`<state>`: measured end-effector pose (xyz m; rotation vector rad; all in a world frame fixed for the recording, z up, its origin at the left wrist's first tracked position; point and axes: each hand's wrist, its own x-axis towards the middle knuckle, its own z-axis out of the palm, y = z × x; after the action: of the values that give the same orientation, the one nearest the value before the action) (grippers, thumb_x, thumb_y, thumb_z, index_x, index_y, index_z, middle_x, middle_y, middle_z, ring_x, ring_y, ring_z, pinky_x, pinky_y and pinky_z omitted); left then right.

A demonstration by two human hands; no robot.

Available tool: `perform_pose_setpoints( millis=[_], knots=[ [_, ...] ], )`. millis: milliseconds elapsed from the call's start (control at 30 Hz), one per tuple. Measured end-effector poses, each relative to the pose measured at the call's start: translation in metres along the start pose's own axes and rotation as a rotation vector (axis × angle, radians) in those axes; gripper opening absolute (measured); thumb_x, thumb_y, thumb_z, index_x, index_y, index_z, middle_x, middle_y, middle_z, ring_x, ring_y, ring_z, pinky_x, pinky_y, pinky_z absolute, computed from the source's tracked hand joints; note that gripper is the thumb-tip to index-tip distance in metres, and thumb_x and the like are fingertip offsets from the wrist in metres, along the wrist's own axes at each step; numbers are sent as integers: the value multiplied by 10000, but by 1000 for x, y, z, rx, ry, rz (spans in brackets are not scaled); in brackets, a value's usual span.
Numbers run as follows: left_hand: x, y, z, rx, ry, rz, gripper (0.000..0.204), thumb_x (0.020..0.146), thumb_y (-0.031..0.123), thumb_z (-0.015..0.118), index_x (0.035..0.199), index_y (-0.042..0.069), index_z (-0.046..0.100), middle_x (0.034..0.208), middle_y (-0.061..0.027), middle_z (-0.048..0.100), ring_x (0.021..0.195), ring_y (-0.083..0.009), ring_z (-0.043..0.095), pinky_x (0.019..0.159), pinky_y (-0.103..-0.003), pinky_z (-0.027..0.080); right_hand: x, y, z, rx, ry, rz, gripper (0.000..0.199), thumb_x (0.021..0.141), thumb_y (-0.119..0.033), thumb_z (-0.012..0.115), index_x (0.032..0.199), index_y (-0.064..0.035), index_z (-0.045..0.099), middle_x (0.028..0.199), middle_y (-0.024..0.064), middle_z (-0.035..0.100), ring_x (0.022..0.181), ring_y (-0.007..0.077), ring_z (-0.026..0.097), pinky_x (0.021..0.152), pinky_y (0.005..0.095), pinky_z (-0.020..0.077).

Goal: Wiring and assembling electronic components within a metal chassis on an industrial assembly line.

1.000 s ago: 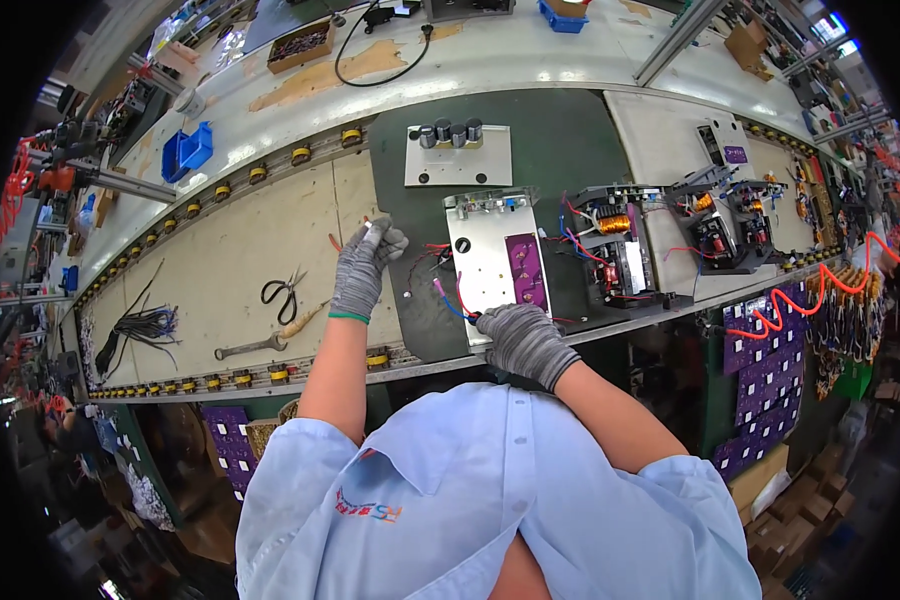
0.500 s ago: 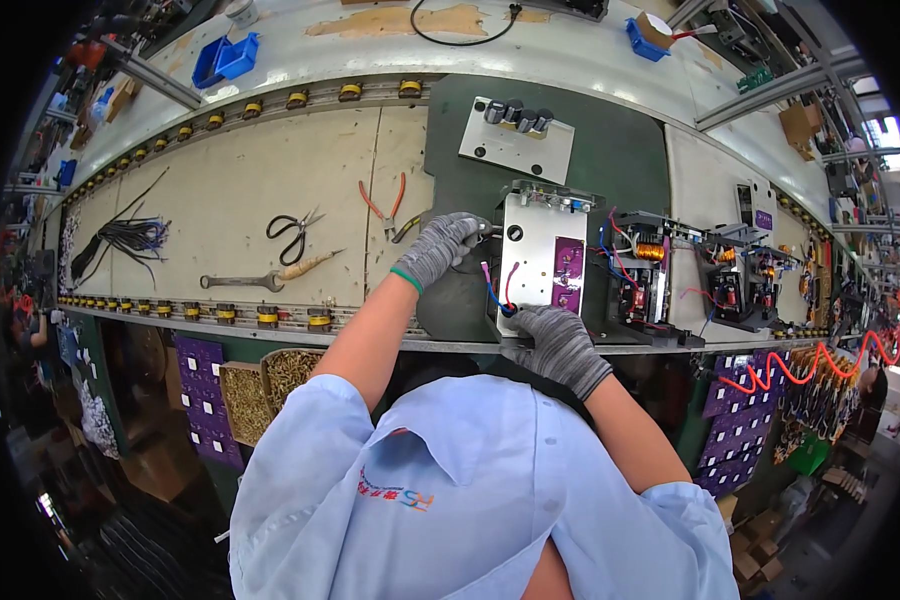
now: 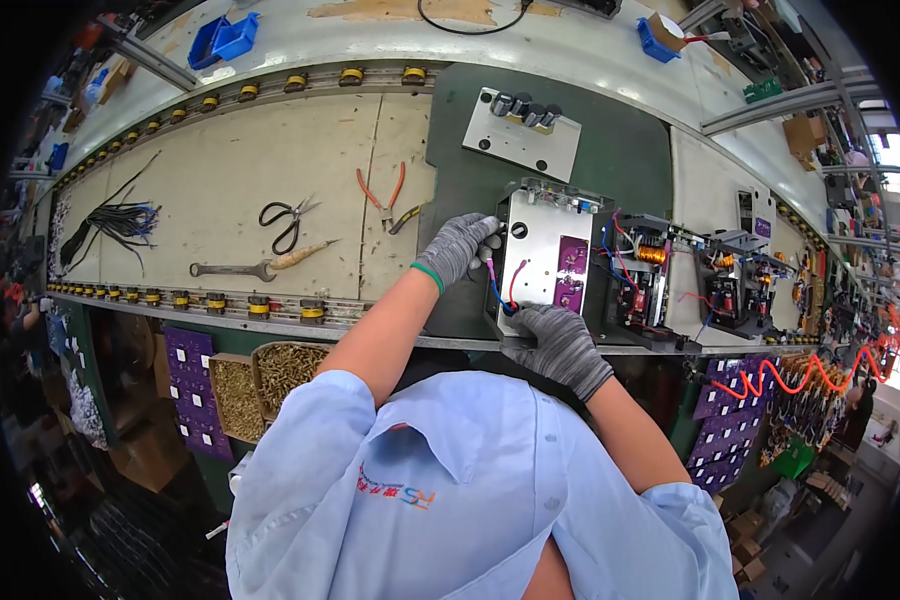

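A boxy electronic unit with a silver metal plate (image 3: 532, 240) stands in front of me on a green mat. A purple circuit board (image 3: 571, 272) shows through its right side, and short red and blue wires (image 3: 511, 292) with pink terminals rise from its near end. My left hand (image 3: 458, 252), in a grey knit glove with a green cuff, is at the plate's left edge, fingers curled together. One pink terminal is by its thumb; what the fingertips hold is hidden. My right hand (image 3: 562, 347), gloved too, grips the unit's near end beside the wire base.
Another silver plate with black capacitors (image 3: 522, 130) lies farther back. Open-framed units with copper coils (image 3: 650, 257) stand to the right. Leftward lie orange-handled pliers (image 3: 383, 195), scissors (image 3: 286, 225), a wrench (image 3: 232, 270), a wooden-handled awl (image 3: 300, 256) and a black cable bundle (image 3: 120, 220).
My left hand has shifted slightly right and nearer along the unit's left edge, toward the pink terminal. My right hand stays at the near end. The view has tilted a little.
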<state>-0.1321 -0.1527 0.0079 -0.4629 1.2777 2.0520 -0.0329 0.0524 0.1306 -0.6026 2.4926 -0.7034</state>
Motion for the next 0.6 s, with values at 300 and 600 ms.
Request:
perform_pose_setpoints(
  millis=[300,600],
  knots=[
    [20,18,-10,241,38,53,206,991,273,670,1008,69,691,743,22,620,542,-48,528,447,-222,407,-17,3,-27,378,138,-43,488,754,-289,859,1149,-52,696,1041,145,713,942,303,706,869,392,568],
    [27,45,-9,454,-304,-13,261,976,280,620,860,50,661,676,-9,585,528,-69,519,476,-226,430,40,34,-41,457,263,123,282,875,-149,798,1096,-13,688,949,77,726,890,157,701,824,326,569]
  ],
)
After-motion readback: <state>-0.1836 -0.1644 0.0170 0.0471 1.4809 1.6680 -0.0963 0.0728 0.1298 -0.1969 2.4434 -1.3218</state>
